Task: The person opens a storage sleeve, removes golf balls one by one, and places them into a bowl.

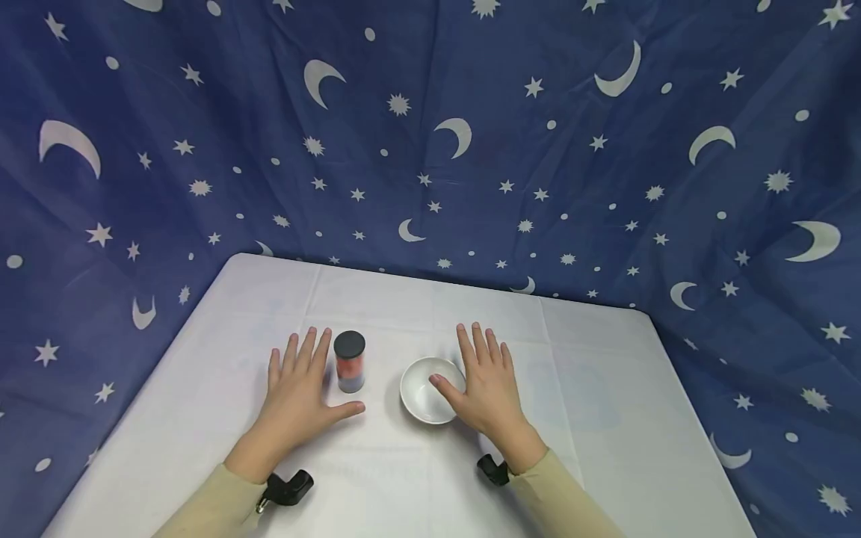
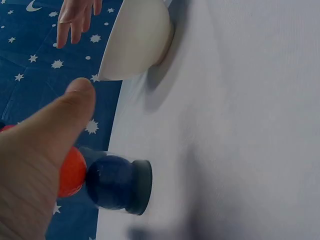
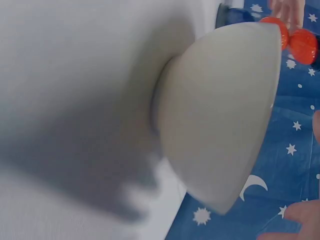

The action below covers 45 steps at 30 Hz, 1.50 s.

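Note:
A clear cylindrical container (image 1: 350,366) with a black lid stands upright on the table; red-orange and dark blue balls (image 2: 111,181) show through its wall in the left wrist view. Just left of it is my left hand (image 1: 299,400), fingers straight and spread, thumb pointing right, holding nothing. A white bowl (image 1: 420,396) sits upright to the container's right, its inside bare where visible. My right hand (image 1: 489,392) hovers at the bowl's right side with fingers extended, its thumb over the rim. Whether either hand touches anything is hard to tell.
A white cloth covers the table (image 1: 605,418). Behind and beside it hangs a dark blue curtain (image 1: 430,134) with white moons and stars. A black wrist mount (image 1: 289,487) is strapped at the left sleeve, another black mount (image 1: 493,469) at the right.

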Each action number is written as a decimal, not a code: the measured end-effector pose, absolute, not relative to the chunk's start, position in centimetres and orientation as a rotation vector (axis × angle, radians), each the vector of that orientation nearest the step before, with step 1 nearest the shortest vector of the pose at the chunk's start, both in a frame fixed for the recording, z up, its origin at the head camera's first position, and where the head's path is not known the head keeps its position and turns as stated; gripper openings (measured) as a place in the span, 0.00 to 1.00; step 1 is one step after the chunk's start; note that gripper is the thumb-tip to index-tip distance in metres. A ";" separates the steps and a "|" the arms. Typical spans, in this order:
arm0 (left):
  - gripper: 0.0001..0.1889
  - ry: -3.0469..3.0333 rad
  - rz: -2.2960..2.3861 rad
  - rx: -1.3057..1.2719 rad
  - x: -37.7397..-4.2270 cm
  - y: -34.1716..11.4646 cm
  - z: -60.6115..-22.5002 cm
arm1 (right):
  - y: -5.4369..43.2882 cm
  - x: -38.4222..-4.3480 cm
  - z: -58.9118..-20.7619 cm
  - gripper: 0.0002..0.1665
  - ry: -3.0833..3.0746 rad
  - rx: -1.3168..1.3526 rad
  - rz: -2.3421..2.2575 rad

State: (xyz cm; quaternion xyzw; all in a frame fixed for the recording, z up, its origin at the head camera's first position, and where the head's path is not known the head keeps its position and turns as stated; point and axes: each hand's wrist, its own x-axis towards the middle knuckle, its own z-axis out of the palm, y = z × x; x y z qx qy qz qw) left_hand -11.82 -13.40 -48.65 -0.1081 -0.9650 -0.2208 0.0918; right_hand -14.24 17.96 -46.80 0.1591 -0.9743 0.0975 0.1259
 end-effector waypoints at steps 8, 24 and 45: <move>0.66 -2.760 -0.843 -0.334 -12.6 -12.4 -49.4 | 16.7 -14.2 -46.8 0.50 -2.817 0.544 0.707; 0.49 -2.638 -1.328 -0.329 -13.0 -10.8 -50.3 | 14.2 -14.3 -46.6 0.48 -2.753 0.613 0.938; 0.35 -2.640 -1.232 -0.388 -12.8 -9.8 -49.7 | 13.2 -14.1 -46.1 0.47 -2.794 0.651 0.943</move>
